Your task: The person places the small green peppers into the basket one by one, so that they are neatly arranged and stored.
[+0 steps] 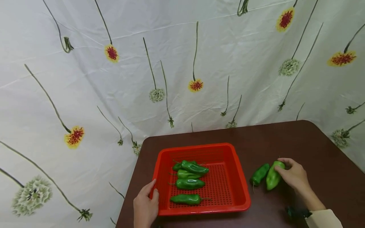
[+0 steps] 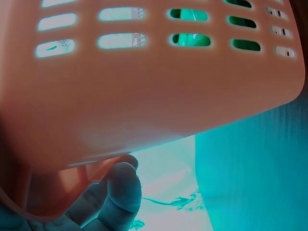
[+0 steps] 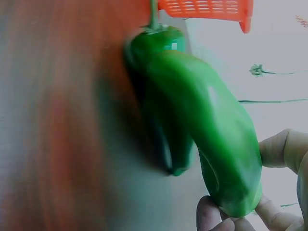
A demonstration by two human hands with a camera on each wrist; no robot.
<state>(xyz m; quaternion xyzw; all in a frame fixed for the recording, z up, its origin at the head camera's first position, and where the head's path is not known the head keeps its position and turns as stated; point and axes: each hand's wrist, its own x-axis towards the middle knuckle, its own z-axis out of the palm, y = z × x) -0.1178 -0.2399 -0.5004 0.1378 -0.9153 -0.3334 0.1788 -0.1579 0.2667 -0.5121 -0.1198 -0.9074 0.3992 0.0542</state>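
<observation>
My right hand [image 1: 295,174] pinches a light green pepper [image 1: 273,179] between thumb and fingers, to the right of the basket. In the right wrist view the pepper [image 3: 211,125] is gripped near its lower end and overlaps a darker green pepper [image 3: 154,45]. That darker pepper [image 1: 259,174] lies on the table with its stem toward the front. At the basket's left side, my left hand [image 1: 145,202] holds the rim of the red plastic basket [image 1: 242,190]. Several green peppers lie inside, among them one near the front [image 1: 186,199].
The dark brown table [image 1: 273,139] reaches back to a pale cloth [image 1: 176,63] printed with flowers. A small dark thing [image 1: 296,212] shows by the right wrist, next to a cream sleeve [image 1: 323,219].
</observation>
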